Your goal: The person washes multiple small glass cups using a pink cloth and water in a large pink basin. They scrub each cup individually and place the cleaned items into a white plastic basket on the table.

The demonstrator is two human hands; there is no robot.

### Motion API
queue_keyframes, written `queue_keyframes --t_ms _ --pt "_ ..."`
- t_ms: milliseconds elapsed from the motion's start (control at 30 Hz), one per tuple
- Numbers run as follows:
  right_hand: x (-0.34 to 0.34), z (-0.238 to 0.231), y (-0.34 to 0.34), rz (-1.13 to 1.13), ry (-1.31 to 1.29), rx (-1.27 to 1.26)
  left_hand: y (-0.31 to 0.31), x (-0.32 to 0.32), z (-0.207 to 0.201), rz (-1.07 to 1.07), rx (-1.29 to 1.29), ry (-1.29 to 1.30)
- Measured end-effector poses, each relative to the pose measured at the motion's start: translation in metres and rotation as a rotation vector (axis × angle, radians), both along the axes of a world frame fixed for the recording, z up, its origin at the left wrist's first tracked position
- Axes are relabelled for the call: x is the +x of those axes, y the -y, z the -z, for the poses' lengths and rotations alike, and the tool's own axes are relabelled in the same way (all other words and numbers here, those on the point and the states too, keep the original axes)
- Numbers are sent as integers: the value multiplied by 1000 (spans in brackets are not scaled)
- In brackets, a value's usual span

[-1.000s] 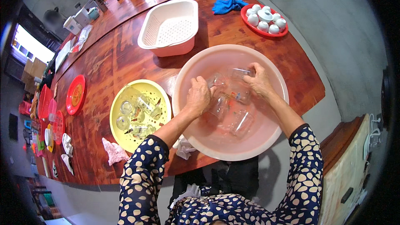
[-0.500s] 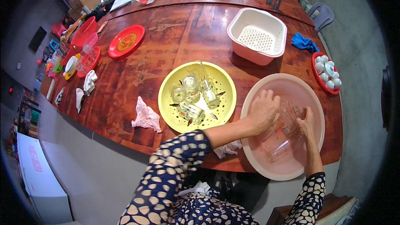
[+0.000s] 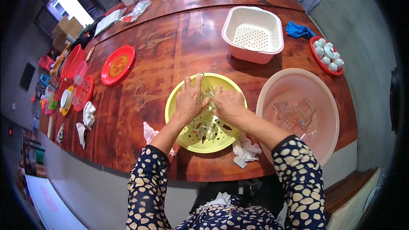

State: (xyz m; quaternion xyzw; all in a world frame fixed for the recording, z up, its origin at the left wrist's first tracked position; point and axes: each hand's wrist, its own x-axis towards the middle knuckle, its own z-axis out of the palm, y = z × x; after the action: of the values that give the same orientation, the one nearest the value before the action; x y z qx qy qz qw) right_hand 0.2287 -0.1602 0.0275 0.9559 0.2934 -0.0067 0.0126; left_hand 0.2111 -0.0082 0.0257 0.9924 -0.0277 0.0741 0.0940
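Note:
Both my hands are over the yellow perforated basin [image 3: 200, 147]. My left hand [image 3: 189, 102] is bent around one side of a clear drinking glass [image 3: 207, 86]. My right hand [image 3: 230, 103] closes on the glass's other side, fingers curled. Beneath them another clear glass [image 3: 211, 130] lies in the yellow basin; my hands hide the rest of its load. To the right, a large pale pink basin [image 3: 330, 115] holds several clear glasses [image 3: 298, 111], apparently in water.
Behind stands a pink-and-white rectangular basket [image 3: 252, 53]. A red plate of white cups [image 3: 316, 55] and a blue cloth [image 3: 299, 30] lie at right. A red tray [image 3: 128, 67] is at left. Crumpled cloths [image 3: 246, 152] flank the yellow basin. The table's near edge curves below.
My hands have left the pink basin on the right and moved left to the yellow basin. The whole view has turned slightly.

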Motion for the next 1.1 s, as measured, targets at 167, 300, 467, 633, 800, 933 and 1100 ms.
queue_keyframes --t_ms 167,300,467,633,800,933,1100 --pt "1 39 -23 80 100 59 -2 7 4 -16 -102 -6" --pt "0 14 -15 110 -97 134 -5 5 -5 -30 -158 -101" --pt "-3 -49 34 84 -292 258 -17 10 11 67 -171 -116" --pt "-6 -122 143 326 -303 613 -15 9 10 29 -81 -103" --pt "-29 -99 268 535 79 212 -11 14 6 24 -140 -25" --pt "-53 -75 286 676 -69 -43 -17 16 6 -30 -192 -32" --pt "-60 -34 301 584 -90 -59 -16 16 -25 -37 -341 32"
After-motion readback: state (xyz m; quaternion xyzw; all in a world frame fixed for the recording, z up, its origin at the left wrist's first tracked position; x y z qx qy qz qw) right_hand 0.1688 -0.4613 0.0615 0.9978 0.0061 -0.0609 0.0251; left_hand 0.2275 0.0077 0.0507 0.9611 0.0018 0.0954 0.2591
